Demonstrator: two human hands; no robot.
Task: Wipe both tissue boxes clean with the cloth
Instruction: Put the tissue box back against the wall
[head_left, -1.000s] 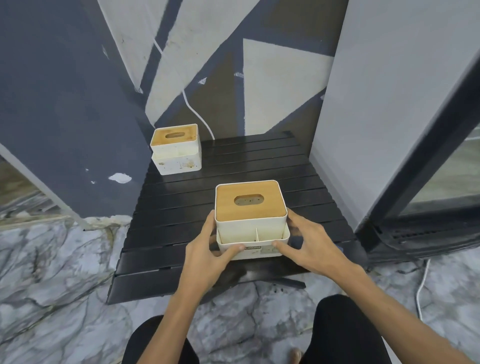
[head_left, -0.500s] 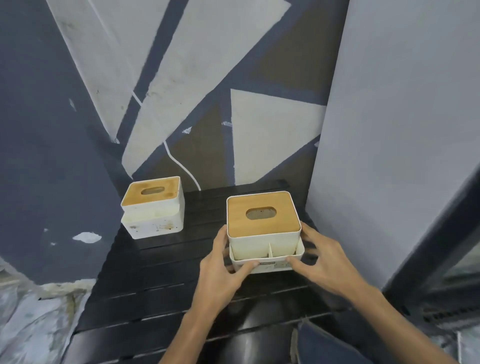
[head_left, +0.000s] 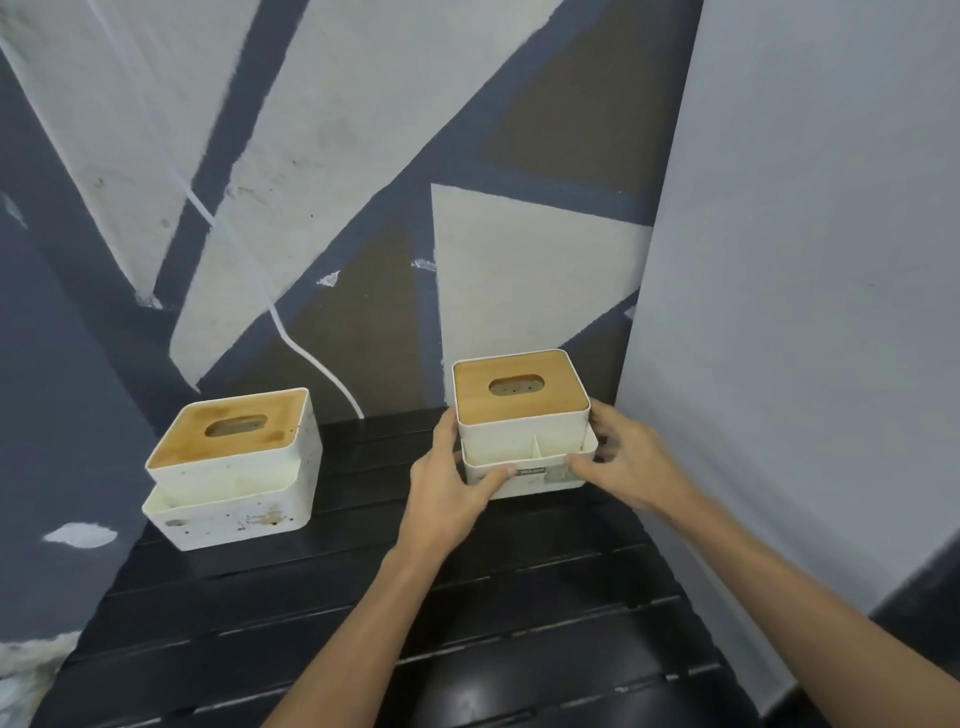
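While both hands are kept on it, the right tissue box (head_left: 524, 421) is held at the far end of the black slatted table (head_left: 519, 623), close to the painted wall (head_left: 363, 156) and just beside the grey panel (head_left: 805, 260). This box is gripped from two sides: the left hand (head_left: 447, 483) is curled round its left front corner with the thumb laid across the front face, and the right hand (head_left: 623, 457) is curled round its right side with the thumb at the front lower edge. Whether the box rests on the table or is lifted a little cannot be told.

A wooden lid with an oval slot is seen on top of the white body, and something pale with small dark dots is visible inside the slot. At the front a low tray part is found, divided by a thin wall into compartments; what lies in them cannot be made out. A small dark label is fixed on the front face. The box stands upright, the slot faces up, the tray side is turned toward the person, and the long axis of the slot runs left to right.

To the left of this box, well apart from it, the left tissue box (head_left: 234, 467) is placed on the same table. It is of the same form, upright, turned slightly, and brown stains are seen on its white front. Its front tray looks bare.
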